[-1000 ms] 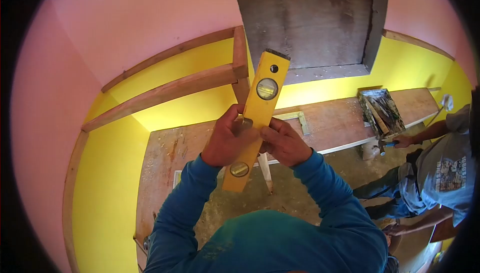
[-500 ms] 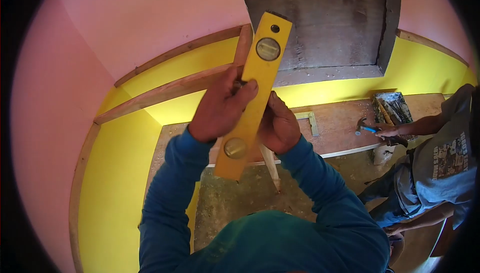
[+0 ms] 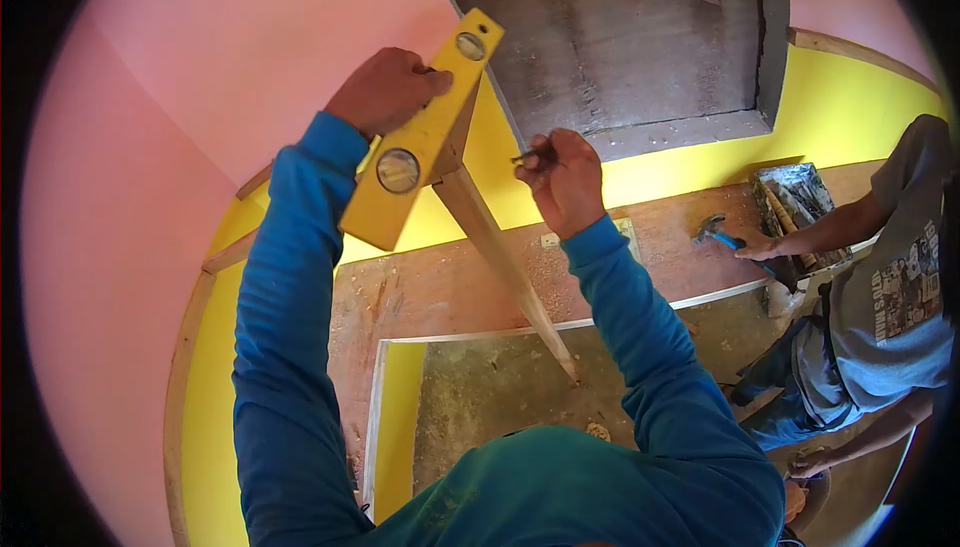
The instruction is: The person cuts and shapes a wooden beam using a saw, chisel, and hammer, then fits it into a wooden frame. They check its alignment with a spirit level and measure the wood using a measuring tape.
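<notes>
A yellow spirit level [image 3: 428, 135] is in the grip of my left hand [image 3: 385, 90], tilted with its upper end leaning right; two round vial windows show on its face. Beyond the level, a wooden bar [image 3: 490, 237] slants down to the right past the bench edge. My right hand [image 3: 570, 185] is raised to the right of the level, apart from it. Its fingers pinch a small, dark, thin piece [image 3: 526, 158], too small to name.
A wooden bench [image 3: 430, 292] runs along the yellow wall, with a small square frame [image 3: 627, 231] on it. At right, a co-worker's hand [image 3: 757, 247] holds a claw hammer [image 3: 712, 231] beside a tool box [image 3: 795, 207]. A dark panel [image 3: 640, 42] covers the wall opening.
My left hand has carried the level up and to the left, tilting it further. My right hand has come away from the level and risen, and the small dark piece now shows in its fingers.
</notes>
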{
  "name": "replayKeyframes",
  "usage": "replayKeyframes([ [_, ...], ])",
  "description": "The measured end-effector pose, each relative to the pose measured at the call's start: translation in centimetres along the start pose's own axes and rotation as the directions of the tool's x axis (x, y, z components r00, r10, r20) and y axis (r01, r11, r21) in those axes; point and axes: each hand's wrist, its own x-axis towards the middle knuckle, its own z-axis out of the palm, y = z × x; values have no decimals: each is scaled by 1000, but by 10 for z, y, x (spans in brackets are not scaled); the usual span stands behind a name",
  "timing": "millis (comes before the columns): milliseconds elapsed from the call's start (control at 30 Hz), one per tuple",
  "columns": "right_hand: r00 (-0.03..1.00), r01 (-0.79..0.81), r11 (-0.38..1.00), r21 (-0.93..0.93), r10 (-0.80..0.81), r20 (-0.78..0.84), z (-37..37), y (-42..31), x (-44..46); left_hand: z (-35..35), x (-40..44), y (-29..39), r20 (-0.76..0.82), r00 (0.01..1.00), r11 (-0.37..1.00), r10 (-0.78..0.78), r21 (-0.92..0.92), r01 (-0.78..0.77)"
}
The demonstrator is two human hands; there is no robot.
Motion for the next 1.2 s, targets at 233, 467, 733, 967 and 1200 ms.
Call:
replayKeyframes([
  [233,967,-168,979,-112,141,-214,-77,11,-16,9,56,-30,52,987,894,-151,432,114],
  [467,952,-241,957,-161,201,-230,-120,18,-32,15,64,-15,113,983,856,-145,512,68],
  [733,981,-188,911,-368,153,-122,-75,2,-25,-7,52,-26,79,974,970,-213,-99,221],
  [967,934,-40,952,-303,143,326,52,-6,26,38,0,-8,-9,1000,679,22,-733,-22],
  [1200,941,40,975,-218,37,335,71,9,45,33,-33,-3,-297,856,900,423,251,-358],
])
